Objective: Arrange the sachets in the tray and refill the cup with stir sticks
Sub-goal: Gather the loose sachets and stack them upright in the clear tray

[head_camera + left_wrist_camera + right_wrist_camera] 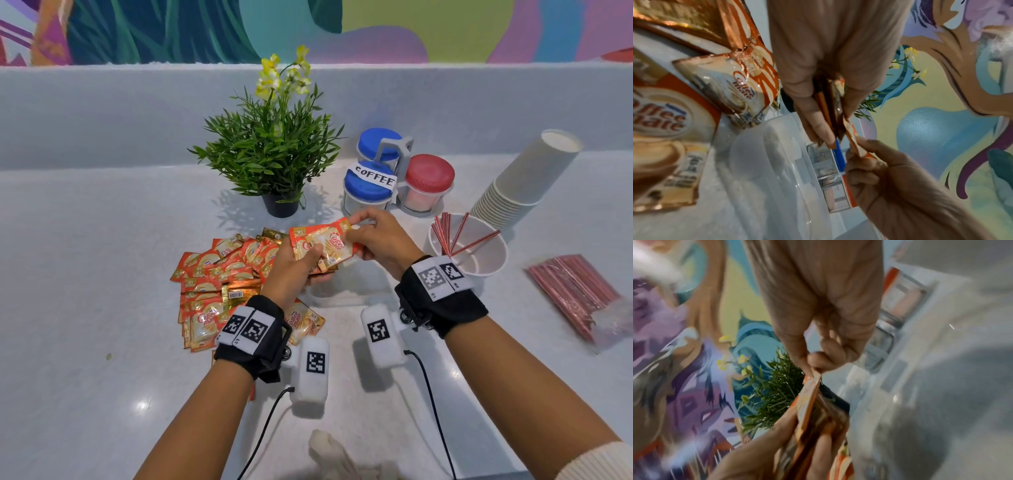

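My left hand (299,262) grips a small stack of orange Coffee-mate sachets (325,246) above the counter. The right hand (356,233) pinches the far corner of the top sachet. The left wrist view shows the stack (830,104) edge-on between the left fingers (812,116), above a clear plastic tray (781,170). In the right wrist view the right thumb and finger pinch the sachet's edge (809,395). A loose pile of sachets (219,274) lies to the left. At the right, a white cup (500,260) holds a few red stir sticks (445,233).
A wrapped pack of red stir sticks (575,294) lies at the far right. A stack of paper cups (524,181) lies tilted behind the cup. Lidded jars in a rack labelled COFFEE (394,178) and a potted plant (274,154) stand behind the hands.
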The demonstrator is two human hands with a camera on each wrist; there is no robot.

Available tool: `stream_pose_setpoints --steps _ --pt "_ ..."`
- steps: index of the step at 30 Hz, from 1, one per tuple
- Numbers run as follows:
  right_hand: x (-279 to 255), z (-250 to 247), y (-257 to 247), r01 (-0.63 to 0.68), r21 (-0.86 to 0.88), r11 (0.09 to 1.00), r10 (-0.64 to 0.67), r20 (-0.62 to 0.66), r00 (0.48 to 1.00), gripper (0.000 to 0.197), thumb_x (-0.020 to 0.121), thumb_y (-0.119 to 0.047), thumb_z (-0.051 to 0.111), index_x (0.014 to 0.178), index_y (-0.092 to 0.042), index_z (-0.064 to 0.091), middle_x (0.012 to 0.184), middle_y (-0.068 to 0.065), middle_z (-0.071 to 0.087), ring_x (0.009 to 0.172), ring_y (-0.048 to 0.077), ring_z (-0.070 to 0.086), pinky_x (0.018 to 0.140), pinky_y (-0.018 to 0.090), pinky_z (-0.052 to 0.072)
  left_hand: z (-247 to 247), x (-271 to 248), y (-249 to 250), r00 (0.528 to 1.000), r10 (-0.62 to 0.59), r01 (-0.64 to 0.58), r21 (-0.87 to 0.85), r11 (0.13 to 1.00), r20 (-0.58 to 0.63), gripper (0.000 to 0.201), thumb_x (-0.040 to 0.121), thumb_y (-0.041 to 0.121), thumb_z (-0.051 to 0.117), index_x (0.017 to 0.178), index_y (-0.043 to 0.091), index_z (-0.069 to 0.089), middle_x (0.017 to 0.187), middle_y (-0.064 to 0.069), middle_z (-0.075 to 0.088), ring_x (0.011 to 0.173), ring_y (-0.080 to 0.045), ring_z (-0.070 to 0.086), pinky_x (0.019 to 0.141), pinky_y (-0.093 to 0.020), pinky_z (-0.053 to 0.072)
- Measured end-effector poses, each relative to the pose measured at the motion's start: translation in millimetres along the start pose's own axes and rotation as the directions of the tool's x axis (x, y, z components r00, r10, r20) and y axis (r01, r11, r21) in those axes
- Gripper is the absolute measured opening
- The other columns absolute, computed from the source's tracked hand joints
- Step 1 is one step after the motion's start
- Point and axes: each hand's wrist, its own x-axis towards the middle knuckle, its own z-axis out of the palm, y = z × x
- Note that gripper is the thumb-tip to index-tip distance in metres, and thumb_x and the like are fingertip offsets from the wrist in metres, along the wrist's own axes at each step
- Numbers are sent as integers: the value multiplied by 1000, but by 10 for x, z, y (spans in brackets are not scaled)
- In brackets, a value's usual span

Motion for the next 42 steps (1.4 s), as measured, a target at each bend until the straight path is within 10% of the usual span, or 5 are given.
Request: stream_pose_setpoints --steps 9,17,30,37,42 --pt "-9 89 72 -39 390 920 30 29 999 14 86 3 57 77 -7 55 62 7 55 41 7 52 43 14 42 24 33 50 1000 19 -19 -28 999 -20 38 94 15 50 130 10 41 115 -9 59 89 -14 63 59 -20 57" --pt "13 -11 22 200 -156 967 -195 45 980 6 86 1 59 91 2 62 60 4 52 35 1 46 40 12 37 -15 0 107 998 6 -6 0 1000 61 39 95 23 47 133 14 39 123 -10 59 97 -17 64 71 -25 58" --pt "-20 -48 109 88 23 996 -90 155 984 50 77 7 66 123 -6 50 87 4 53 63 13 54 49 14 44 39 58 98 990 60 -86 217 972 125 43 93 15 54 130 16 33 130 -15 52 117 -28 54 97 -44 48" --pt "29 -109 247 132 -191 973 -112 112 987 49 67 9 71 112 -2 57 86 7 60 69 14 54 50 16 44 173 145 62 979 93 -171 486 857 181 41 90 19 57 122 10 33 125 -14 39 120 -26 43 101 -39 41" --pt "115 -135 319 184 -460 869 -182 49 982 48 63 -4 79 105 -9 58 98 7 64 85 23 61 76 31 50 231 255 81 988 68 -139 631 763 136 43 89 15 59 127 6 42 124 -12 55 115 -25 53 86 -24 38"
